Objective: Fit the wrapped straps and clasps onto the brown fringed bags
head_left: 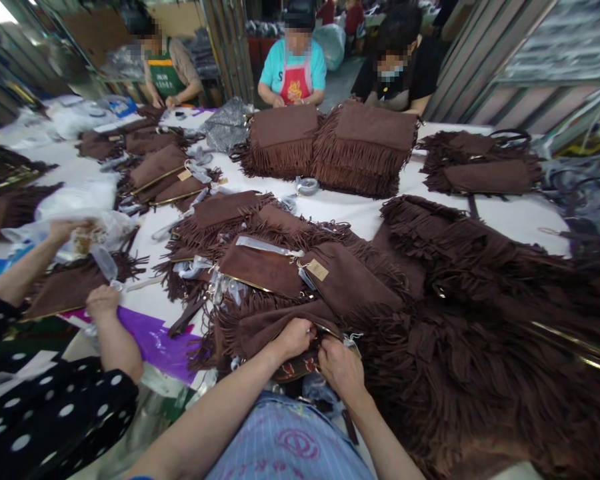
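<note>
A brown fringed handbag (265, 328) lies at the table's near edge, its mouth parted to show a patterned lining. My left hand (296, 338) is closed on the zip edge of its opening. Close beside it, my right hand (341, 365) grips the same edge with bent fingers; whatever small part lies between the fingertips is hidden. Just beyond my hands, another brown bag (347, 277) carries a tan paper tag (317, 269). A gold-zipped brown pouch (263, 267) with a plastic-wrapped strap rests to its left.
A large heap of dark fringed bags (480, 347) fills the right side. Two tall bag stacks (287, 127) stand at the back. On the left, a co-worker's hands (104, 303) handle a bag and clear plastic, near a purple plastic sheet (155, 343). Three people work across the table.
</note>
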Motion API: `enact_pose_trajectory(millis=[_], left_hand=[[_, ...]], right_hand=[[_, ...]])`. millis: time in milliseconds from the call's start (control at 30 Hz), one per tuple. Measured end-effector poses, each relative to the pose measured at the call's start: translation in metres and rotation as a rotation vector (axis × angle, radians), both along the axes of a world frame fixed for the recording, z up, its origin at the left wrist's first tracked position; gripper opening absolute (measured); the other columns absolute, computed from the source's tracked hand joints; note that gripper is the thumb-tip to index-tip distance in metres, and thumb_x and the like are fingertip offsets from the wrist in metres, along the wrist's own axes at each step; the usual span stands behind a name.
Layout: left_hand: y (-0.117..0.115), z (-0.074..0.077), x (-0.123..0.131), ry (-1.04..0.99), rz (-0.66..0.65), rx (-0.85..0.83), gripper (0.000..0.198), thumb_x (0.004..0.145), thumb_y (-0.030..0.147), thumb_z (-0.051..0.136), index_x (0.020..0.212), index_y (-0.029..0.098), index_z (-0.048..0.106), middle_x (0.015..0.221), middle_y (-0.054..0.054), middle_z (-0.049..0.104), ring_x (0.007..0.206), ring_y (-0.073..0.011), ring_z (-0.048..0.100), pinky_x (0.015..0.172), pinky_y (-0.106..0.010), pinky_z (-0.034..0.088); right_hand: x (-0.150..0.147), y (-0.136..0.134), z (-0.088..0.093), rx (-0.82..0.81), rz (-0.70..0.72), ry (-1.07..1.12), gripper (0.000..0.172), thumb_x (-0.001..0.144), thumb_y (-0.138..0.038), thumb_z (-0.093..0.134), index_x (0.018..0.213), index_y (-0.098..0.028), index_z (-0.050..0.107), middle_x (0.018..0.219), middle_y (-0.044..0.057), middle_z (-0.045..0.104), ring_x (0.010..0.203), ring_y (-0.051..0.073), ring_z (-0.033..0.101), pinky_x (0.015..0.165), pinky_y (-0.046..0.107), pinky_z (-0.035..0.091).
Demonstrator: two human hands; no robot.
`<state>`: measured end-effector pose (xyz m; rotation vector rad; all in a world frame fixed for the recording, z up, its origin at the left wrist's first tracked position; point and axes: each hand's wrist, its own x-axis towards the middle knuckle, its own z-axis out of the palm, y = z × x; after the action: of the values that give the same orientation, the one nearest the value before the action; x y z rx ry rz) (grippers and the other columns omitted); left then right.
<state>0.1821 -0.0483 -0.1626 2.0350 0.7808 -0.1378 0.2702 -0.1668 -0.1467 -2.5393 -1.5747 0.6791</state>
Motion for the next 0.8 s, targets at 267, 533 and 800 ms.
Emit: enact_pose_trajectory(millis=[267, 533, 800], left_hand=[[-0.019, 0.041, -0.025, 0.028, -0.116, 0.071, 0.021, 0.077, 0.003, 0.047, 0.071, 0.016, 0.062, 0.075, -0.007, 0.066, 0.072, -0.0208, 0.060, 0.066, -0.028, 0.041], [-0.024, 0.099, -0.058, -0.074, -0.195, 0.010, 0.015, 0.078, 0.009, 0.049, 0.066, 0.018, 0.052, 0.070, 0.000, 0.056, 0.068, -0.0145, 0.052, 0.064, -0.023, 0.037], [-0.041, 0.102, -0.062, -0.351, -0.085, -0.558, 0.009, 0.076, 0.014, 0.049, 0.069, 0.018, 0.044, 0.074, 0.002, 0.052, 0.061, -0.0103, 0.053, 0.058, -0.021, 0.041]], right_hand=[[0.006, -0.030, 0.007, 0.165, 0.103, 0.058, 0.032, 0.093, -0.022, 0.042, 0.119, -0.022, 0.059, 0.099, 0.008, 0.073, 0.086, 0.022, 0.071, 0.069, 0.027, 0.050], [-0.013, -0.071, 0.008, 0.661, 0.055, 0.617, 0.029, 0.092, -0.022, 0.044, 0.112, -0.025, 0.066, 0.119, 0.011, 0.067, 0.088, 0.021, 0.068, 0.076, 0.033, 0.056], [-0.022, -0.031, 0.047, 0.769, -0.447, 1.049, 0.034, 0.090, -0.041, 0.053, 0.118, -0.024, 0.058, 0.088, 0.002, 0.065, 0.055, 0.010, 0.049, 0.053, 0.024, 0.045]])
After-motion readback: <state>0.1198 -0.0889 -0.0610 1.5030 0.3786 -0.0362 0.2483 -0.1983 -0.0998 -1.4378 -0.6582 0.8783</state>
